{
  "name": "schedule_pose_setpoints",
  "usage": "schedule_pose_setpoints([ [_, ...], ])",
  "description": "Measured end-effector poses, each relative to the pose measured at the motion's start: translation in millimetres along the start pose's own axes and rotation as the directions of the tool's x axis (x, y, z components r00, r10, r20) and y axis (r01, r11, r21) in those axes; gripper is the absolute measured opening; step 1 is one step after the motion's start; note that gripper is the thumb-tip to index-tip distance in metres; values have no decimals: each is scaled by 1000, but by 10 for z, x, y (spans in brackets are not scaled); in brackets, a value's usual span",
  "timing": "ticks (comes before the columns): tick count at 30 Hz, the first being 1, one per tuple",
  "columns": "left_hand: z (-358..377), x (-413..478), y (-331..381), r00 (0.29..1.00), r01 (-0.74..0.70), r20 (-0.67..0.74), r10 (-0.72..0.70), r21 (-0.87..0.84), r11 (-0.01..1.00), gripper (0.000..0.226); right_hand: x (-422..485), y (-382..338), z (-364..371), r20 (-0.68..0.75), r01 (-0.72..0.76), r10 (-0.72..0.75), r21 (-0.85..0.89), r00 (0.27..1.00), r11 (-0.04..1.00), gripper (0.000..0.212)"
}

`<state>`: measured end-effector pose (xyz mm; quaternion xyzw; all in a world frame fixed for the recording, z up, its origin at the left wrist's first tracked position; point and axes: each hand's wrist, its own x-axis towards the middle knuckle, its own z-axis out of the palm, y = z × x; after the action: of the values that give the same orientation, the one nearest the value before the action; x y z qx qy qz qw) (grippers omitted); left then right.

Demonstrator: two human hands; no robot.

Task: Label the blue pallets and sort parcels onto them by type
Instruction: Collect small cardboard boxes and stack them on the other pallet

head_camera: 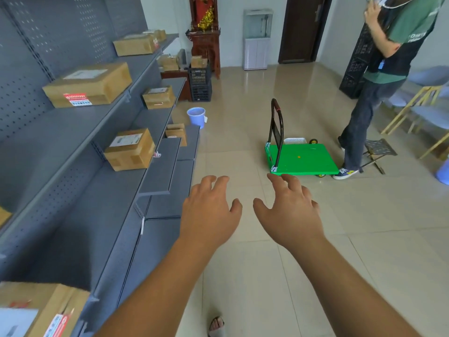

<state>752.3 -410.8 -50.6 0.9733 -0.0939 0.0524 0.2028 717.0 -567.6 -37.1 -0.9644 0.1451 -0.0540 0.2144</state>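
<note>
**Reaching forward empty-handed beside the parcel shelving**

L hand (pixel 209 210) and R hand (pixel 289 210): both spread wide, fingers apart, holding nothing, poised over bare floor tiles. The parcels (pixel 88 83) sit well apart on the grey shelving (pixel 73 190) at L. No blue pallet is in view.

Risks (judged):
- w/ no label or pallet in sight, boxes may end up sorted to the wrong type.
- The green trolley (pixel 306 159) and a second person (pixel 379 69) occupy the floor ahead, so a carry w/ a box blocking the view could end in a bump or trip.

Containers:
- White basket (pixel 295 141), behind the trolley: contents not visible.
- Blue bucket (pixel 196 116), on the floor near the shelf end: contents cannot be told.
- Black crate (pixel 200 85), by the wooden cabinet (pixel 204 47): interior hidden.
- Stack of black crates (pixel 357 64), held upright by the second person.
</note>
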Motion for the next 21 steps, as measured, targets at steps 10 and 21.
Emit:
schedule_pose_setpoints([
  [10,31,1829,-379,997,-63,42,64,-19,998,56,1673,-531,245,-30,-63,63,-23,998,998,67],
  [21,449,3848,-231,996,-70,44,71,-18,997,56,3694,-439,422,-31,-73,72,-17,997,997,69],
])
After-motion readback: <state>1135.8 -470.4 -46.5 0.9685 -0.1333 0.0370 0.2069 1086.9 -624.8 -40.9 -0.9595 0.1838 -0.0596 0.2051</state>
